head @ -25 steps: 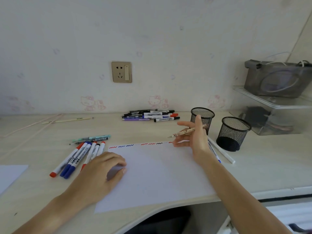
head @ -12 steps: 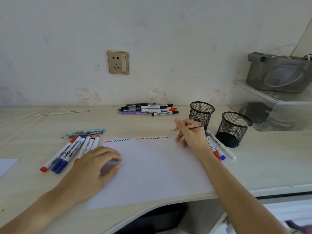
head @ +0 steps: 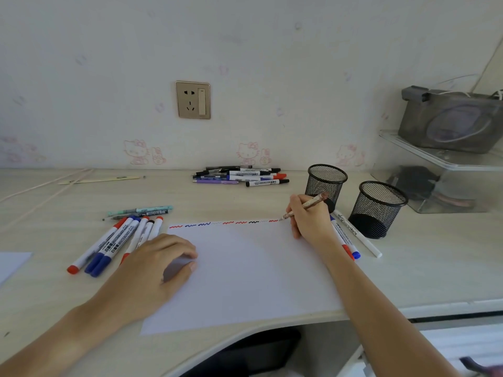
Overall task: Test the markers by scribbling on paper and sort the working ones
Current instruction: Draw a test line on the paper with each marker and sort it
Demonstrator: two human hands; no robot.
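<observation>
A white sheet of paper [head: 245, 273] lies on the desk with a row of red, blue and black squiggles [head: 223, 223] along its far edge. My right hand [head: 309, 217] grips a thin patterned pen [head: 307, 204], its tip touching the paper's far right corner. My left hand [head: 152, 270] rests flat on the paper's left side, fingers curled. Several capped markers [head: 114, 242] lie left of the paper. Another pile of markers [head: 242, 176] sits by the wall. Three markers [head: 351, 235] lie to the right of my right hand.
Two black mesh pen cups [head: 325, 183] [head: 378, 208] stand at the right. A clear plastic box [head: 441, 175] with a grey bag [head: 451, 121] on it fills the far right. Teal pens [head: 141, 210] lie behind the left markers. A second sheet [head: 12, 263] shows at the left edge.
My right hand has come down from mid-air to the paper's far right corner, turning the pen into a writing grip with its tip on the sheet. My left hand stays put.
</observation>
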